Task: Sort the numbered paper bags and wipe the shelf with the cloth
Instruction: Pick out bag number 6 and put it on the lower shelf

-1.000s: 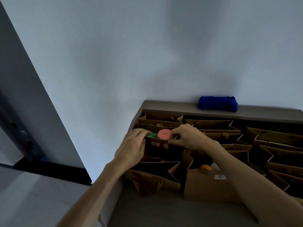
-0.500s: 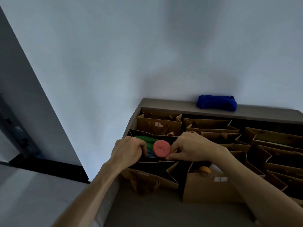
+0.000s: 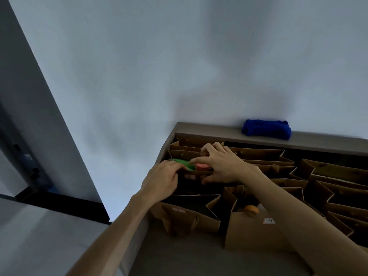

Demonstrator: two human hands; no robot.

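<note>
Several brown paper bags with small number labels stand in rows on a grey shelf (image 3: 179, 253). My left hand (image 3: 164, 179) and my right hand (image 3: 224, 165) both grip the top rim of one labelled bag (image 3: 190, 176) in the left column. A green roll (image 3: 184, 163) and a pink roll (image 3: 202, 166) stick up inside it. The label's number is too blurred to read. A folded blue cloth (image 3: 266, 129) lies on the raised back ledge (image 3: 209, 130), apart from both hands.
Bag 9 (image 3: 249, 234), with an orange item (image 3: 252, 209) inside, stands right of an open front-left bag (image 3: 189, 219). More open bags (image 3: 338, 176) fill the right side. A white wall rises behind; the shelf's left edge drops to the floor.
Both hands have moved the gripped bag up and a little away from me. It stands more upright, so its label faces me and less of the rolls shows. My right hand covers bag 3.
</note>
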